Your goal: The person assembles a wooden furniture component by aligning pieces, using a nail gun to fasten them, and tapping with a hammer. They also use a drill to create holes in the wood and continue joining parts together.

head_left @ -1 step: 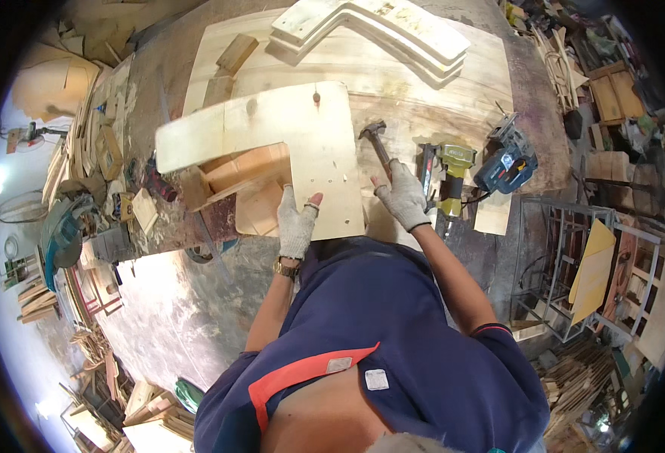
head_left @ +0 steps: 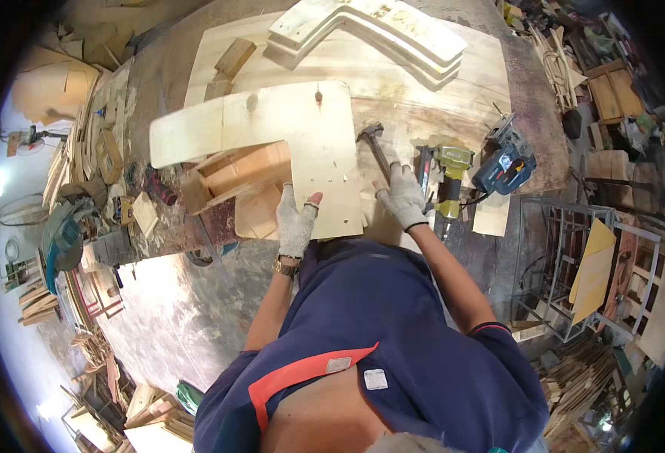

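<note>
A pale L-shaped wooden panel (head_left: 325, 140) lies in front of me, its long arm reaching left and its short leg toward my body. My left hand (head_left: 296, 225) grips the left edge of that leg, thumb on the top face and fingertips partly hidden at the edge. Several small holes or fastener marks dot the leg. In my right hand (head_left: 405, 198) is a claw hammer (head_left: 376, 145), held by the handle with its head pointing away from me. Right of this hand lie a yellow-green nail gun (head_left: 452, 170) and a blue jigsaw (head_left: 504, 162).
A stack of angled wooden pieces (head_left: 378, 26) lies at the back on a broad wooden sheet (head_left: 483, 83). Small wood blocks (head_left: 236, 57) sit left of it. Under the panel are brown wooden parts (head_left: 249, 174). A metal frame (head_left: 551, 257) stands at right, a teal power saw (head_left: 66, 234) at left.
The L-shaped panel's left end has shifted slightly left. The hammer and my right hand have moved a little left and nearer to me. Both grips look the same.
</note>
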`<state>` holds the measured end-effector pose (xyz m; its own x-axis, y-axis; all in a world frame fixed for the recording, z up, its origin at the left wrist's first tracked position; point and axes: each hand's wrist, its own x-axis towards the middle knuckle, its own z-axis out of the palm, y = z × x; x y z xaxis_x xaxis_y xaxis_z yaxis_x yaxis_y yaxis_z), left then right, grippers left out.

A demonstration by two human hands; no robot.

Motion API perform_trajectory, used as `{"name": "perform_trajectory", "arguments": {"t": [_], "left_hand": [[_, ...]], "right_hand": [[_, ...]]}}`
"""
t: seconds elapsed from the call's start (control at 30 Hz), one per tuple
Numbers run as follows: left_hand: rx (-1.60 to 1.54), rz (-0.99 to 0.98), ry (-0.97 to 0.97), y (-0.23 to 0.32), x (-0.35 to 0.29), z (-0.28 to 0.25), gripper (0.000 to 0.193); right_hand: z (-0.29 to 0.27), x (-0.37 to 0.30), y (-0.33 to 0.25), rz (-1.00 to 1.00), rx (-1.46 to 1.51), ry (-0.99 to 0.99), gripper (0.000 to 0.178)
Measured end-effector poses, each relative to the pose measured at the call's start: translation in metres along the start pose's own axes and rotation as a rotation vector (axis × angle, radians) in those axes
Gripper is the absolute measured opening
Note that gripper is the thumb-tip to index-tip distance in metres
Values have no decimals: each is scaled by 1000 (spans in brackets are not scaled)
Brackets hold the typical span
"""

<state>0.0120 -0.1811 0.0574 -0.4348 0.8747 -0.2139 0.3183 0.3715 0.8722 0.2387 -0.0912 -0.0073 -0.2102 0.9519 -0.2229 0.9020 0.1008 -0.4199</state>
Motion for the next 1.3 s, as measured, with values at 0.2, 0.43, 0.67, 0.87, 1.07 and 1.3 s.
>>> {"name": "perform_trajectory", "arguments": {"t": [0.2,0.43,0.67,0.87,1.07,1.3], "left_hand": [[118,-21,-110,53,66,28,32],[68,237,-157,85,225,107,53],[153,344,-177,117,334,186,54],[-44,264,-342,134,384,243,53],[91,129,-135,133,406,285,56],[-244,-155,-537,120,397,274,54]], "right_hand": [[36,20,15,2,-124,-116,42],[-4,7,18,302,491,-119,29],[-31,-17,43,350,720,180,20],[-72,35,55,514,823,130,21],[-117,114,58,373,822,286,23],[-131,184,63,279,634,450,27]]}}
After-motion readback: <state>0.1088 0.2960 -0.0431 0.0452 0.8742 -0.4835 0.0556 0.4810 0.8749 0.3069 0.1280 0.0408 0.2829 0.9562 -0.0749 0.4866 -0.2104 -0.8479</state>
